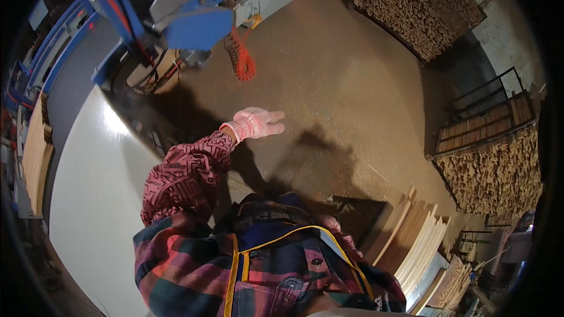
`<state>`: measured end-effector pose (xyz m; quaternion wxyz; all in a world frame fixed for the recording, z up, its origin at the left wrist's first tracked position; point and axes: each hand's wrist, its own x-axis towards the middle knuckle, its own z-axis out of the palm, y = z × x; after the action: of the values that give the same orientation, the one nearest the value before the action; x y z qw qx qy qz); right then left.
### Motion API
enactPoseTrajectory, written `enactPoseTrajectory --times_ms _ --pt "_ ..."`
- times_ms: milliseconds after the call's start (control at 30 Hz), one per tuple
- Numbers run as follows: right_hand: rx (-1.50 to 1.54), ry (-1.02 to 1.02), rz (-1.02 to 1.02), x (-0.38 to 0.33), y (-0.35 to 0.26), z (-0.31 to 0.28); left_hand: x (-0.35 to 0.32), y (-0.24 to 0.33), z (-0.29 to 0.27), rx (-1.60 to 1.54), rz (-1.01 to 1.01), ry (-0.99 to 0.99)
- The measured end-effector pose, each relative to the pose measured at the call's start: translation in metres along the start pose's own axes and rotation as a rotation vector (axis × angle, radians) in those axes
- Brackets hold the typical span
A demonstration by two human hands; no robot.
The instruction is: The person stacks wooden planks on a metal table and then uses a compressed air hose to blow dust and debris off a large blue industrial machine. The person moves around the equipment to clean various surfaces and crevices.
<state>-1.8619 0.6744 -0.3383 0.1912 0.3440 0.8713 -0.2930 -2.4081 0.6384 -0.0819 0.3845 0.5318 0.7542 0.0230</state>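
Note:
My left hand (256, 123) wears a pale pink knitted glove. It is held out in front of me above the brown floor (329, 70), fingers stretched, with nothing in it. A patterned pink sleeve cover (185, 179) runs up that arm. My right hand is mostly hidden beside my apron (270, 217); a bit of pink glove or sleeve (349, 243) shows there, and its fingers cannot be made out. Nearest that side lies a stack of long wooden boards (411, 238). A smooth white tabletop (94, 199) curves along my left.
A blue machine (200, 28) with a coiled orange hose (244, 67) stands ahead on the left. Cut wooden boards (36, 152) rest at the far left. Large stacks of wood pieces (420, 9) stand at the back right, and another wood stack (496, 170) sits in a metal frame at the right.

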Motion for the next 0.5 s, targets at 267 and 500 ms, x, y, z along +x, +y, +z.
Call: enactPoseTrajectory --times_ms 267,500 --pt "0.960 -0.061 0.526 0.292 -0.048 -0.240 0.170 -0.064 -0.061 -0.448 -0.128 0.142" --pt "0.563 -0.063 0.577 0.421 -0.051 -0.289 0.441 -0.252 -0.061 -0.738 -0.279 0.412"
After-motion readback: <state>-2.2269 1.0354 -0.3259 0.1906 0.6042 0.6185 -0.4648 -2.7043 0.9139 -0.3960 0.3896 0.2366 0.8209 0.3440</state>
